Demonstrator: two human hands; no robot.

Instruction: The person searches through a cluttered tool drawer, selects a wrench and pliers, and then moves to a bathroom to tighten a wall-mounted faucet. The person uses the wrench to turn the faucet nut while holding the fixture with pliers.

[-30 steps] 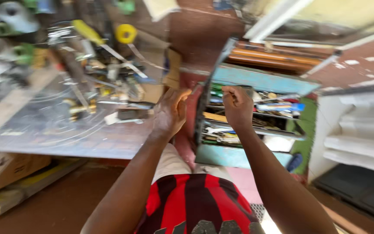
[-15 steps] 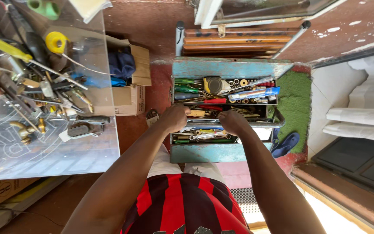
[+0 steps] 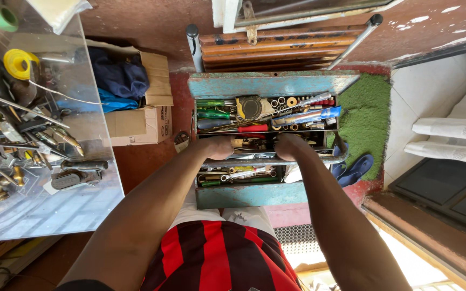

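Note:
A worn blue metal toolbox (image 3: 254, 195) stands open on the floor in front of me, full of screwdrivers, wrenches and small parts. A grey handle bar (image 3: 254, 160) runs across its middle. My left hand (image 3: 218, 147) is closed around the bar's left part. My right hand (image 3: 289, 146) is closed around its right part. Green- and red-handled screwdrivers (image 3: 216, 114) lie in the far compartment, and wrenches (image 3: 238, 175) lie in the near one.
A glass table (image 3: 55, 205) on the left carries several tools, pliers and a yellow tape roll (image 3: 18, 63). A cardboard box (image 3: 141, 116) with blue cloth sits beside the toolbox. A green mat (image 3: 368, 118) and blue sandals (image 3: 354, 170) lie on the right.
My view has swung from the glass table to the toolbox. Both hands dropped from above the tools and closed on the handle bar.

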